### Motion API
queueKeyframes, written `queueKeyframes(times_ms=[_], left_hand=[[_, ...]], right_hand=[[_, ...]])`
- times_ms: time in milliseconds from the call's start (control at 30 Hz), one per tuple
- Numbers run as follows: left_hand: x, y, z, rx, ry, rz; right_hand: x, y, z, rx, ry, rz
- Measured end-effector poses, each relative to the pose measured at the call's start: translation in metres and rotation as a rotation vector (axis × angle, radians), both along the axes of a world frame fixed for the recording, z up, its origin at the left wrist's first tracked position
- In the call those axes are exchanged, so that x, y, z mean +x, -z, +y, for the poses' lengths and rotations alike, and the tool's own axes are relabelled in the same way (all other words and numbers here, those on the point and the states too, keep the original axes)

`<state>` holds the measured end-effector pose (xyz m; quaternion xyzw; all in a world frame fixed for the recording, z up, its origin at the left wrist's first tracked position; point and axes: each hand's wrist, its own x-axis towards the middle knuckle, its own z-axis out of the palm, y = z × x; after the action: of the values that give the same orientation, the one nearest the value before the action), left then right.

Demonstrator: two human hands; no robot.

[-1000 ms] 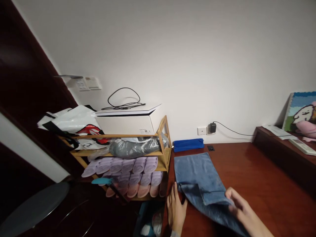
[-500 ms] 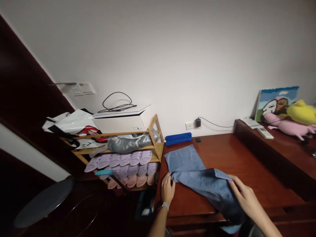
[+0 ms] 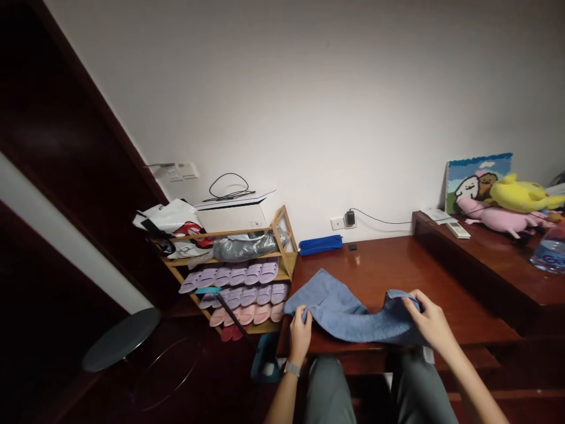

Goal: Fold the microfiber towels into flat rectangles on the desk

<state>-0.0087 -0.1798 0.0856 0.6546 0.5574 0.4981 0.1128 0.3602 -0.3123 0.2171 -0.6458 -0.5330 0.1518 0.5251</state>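
Note:
A blue-grey towel [image 3: 348,312] lies partly on the brown wooden desk [image 3: 384,265] near its front edge, with its far left part spread flat and its near side sagging between my hands. My left hand [image 3: 300,334] pinches the towel's left edge by the desk's left corner. At the towel's right end, my right hand [image 3: 427,317] grips a gathered, folded-over edge with thumb and fingers. A small pale label hangs below the cloth on the right. My legs are under the desk's front edge.
Along the wall lies a blue pouch [image 3: 321,245]. Left of the desk stands a wooden rack [image 3: 289,265] with slippers, a white box [image 3: 238,217] and bags. A round stool [image 3: 123,340] is at lower left. Plush toys [image 3: 498,219], a remote [image 3: 458,229] and a bottle [image 3: 548,253] occupy the raised right ledge.
The towel's right part has come up from below the desk edge and is now stretched across between my hands. Its flat far part has been pulled askew. The view has shifted.

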Motion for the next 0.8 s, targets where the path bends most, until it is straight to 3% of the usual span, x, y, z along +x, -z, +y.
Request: queueKeyframes(times_ms=[267,567,800], left_hand=[[-0.022,-0.007,0.001,0.001,-0.057,-0.017],[-0.049,0.017,-0.015,-0.109,0.098,0.255],[-0.059,0.038,-0.04,-0.231,0.225,0.315]], right_hand=[[0.001,-0.007,-0.004,0.008,-0.019,0.061],[0.008,-0.019,-0.019,0.069,0.123,0.088],[0.017,-0.02,-0.032,0.051,0.045,0.115]])
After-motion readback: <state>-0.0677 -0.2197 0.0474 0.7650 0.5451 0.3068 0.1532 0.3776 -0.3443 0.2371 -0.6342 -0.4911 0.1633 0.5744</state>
